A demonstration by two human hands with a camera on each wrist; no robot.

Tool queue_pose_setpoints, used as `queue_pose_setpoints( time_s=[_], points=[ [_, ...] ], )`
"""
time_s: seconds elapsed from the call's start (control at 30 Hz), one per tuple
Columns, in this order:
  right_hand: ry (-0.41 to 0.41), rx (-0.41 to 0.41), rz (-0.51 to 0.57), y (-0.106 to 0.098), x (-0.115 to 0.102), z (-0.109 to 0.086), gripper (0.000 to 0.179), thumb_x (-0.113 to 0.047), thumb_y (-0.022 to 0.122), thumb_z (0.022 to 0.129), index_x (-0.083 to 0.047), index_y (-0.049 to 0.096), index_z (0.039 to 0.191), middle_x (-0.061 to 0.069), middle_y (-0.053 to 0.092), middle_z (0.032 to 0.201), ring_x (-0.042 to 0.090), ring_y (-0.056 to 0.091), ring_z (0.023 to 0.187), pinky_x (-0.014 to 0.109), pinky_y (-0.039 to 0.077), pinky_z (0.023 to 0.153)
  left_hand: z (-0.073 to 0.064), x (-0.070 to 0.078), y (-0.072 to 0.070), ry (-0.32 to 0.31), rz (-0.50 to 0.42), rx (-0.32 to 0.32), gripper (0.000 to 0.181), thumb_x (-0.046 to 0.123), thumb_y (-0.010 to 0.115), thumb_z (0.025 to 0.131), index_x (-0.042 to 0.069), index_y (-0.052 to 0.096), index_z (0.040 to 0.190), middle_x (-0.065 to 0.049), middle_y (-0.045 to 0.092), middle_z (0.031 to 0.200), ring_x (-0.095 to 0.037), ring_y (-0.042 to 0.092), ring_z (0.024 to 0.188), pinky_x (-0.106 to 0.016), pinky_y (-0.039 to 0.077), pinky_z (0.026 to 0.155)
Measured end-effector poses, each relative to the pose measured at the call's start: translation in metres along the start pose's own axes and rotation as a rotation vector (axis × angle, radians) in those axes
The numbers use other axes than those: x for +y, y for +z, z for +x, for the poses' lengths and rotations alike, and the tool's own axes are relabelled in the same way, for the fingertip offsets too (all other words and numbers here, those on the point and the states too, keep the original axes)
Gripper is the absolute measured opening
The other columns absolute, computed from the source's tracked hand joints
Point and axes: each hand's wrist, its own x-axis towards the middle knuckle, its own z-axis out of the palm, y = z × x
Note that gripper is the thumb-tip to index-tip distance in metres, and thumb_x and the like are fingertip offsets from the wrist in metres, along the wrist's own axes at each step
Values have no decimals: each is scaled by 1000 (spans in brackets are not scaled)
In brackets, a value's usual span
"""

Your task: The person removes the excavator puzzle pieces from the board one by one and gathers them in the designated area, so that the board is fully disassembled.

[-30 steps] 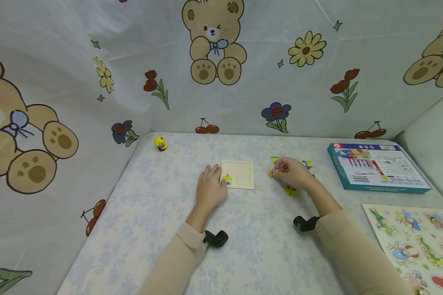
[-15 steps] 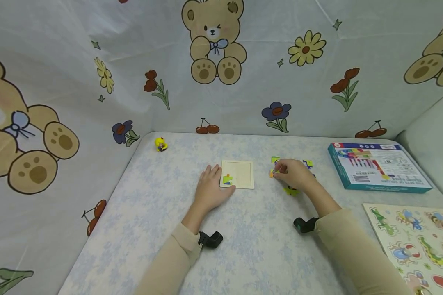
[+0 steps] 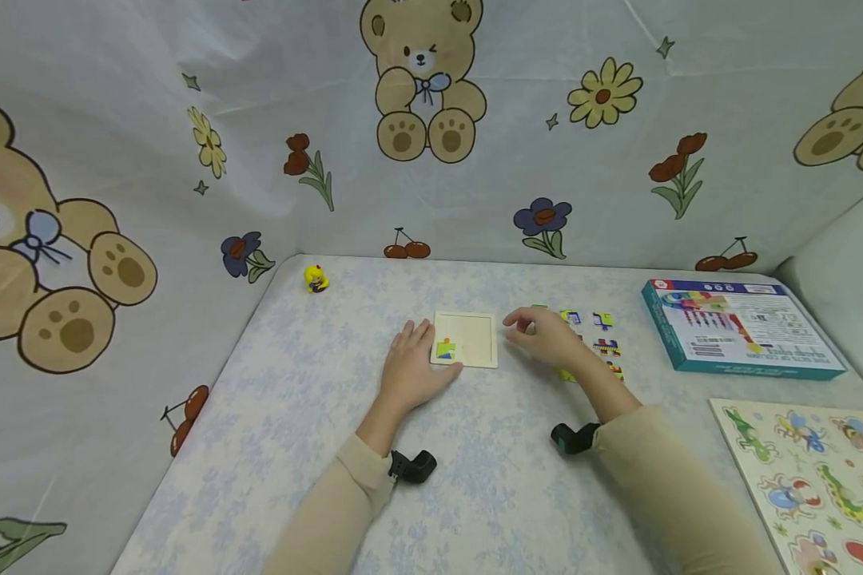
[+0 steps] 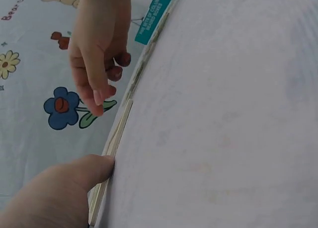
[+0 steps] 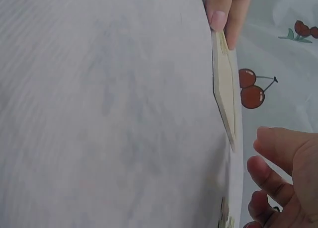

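Note:
A small square wooden puzzle tray [image 3: 475, 339] lies mid-table with one green-and-blue puzzle piece [image 3: 446, 349] in its near left corner. My left hand [image 3: 410, 367] rests at the tray's left side, fingers straight, thumb along the near edge. In the left wrist view that thumb [image 4: 94, 171] presses on the tray's edge. My right hand [image 3: 546, 335] hovers just right of the tray, fingers loosely bent. In the right wrist view its thumb and index fingertips stand apart with nothing seen between them. Several loose puzzle pieces [image 3: 606, 346] lie beyond and under the right hand, some hidden by it.
A flat teal-edged box [image 3: 748, 327] lies at the back right. Nearer, a board with printed insects [image 3: 798, 471] runs along the right edge. A small yellow figurine [image 3: 316, 279] stands at the far left corner. A bear-patterned cloth [image 3: 431, 200] hangs behind the table.
My right hand has left the loose pieces and moved left toward the tray, uncovering several pieces. My left thumb has spread out along the tray's near edge.

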Motion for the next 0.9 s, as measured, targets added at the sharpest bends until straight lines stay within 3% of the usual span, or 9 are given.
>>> queue_pose_setpoints(
  time_s=[0.43, 0.7, 0.9],
  points=[
    [-129, -137, -25, 39, -45, 28, 33, -27, 67, 95, -12, 68, 124, 6, 66, 105, 19, 56, 91, 34, 47, 81, 0, -1, 1, 10, 25, 6, 91, 67, 59, 85, 12, 36, 155, -5, 33, 162, -29, 19, 154, -48, 18, 126],
    [-131, -133, -58, 51, -59, 33, 28, -28, 69, 92, -14, 72, 115, 4, 65, 100, 19, 56, 87, 32, 45, 75, -1, -2, 1, 9, 38, 4, 91, 67, 58, 86, 11, 36, 154, -4, 33, 162, -28, 18, 154, -48, 18, 126],
    [-97, -140, -90, 56, -64, 34, 28, -35, 74, 87, -20, 72, 110, 2, 65, 103, 20, 55, 94, 35, 46, 79, -1, -2, 2, 14, 34, 19, 89, 67, 56, 86, 12, 38, 154, -4, 35, 161, -27, 19, 154, -48, 18, 126]
  ],
)
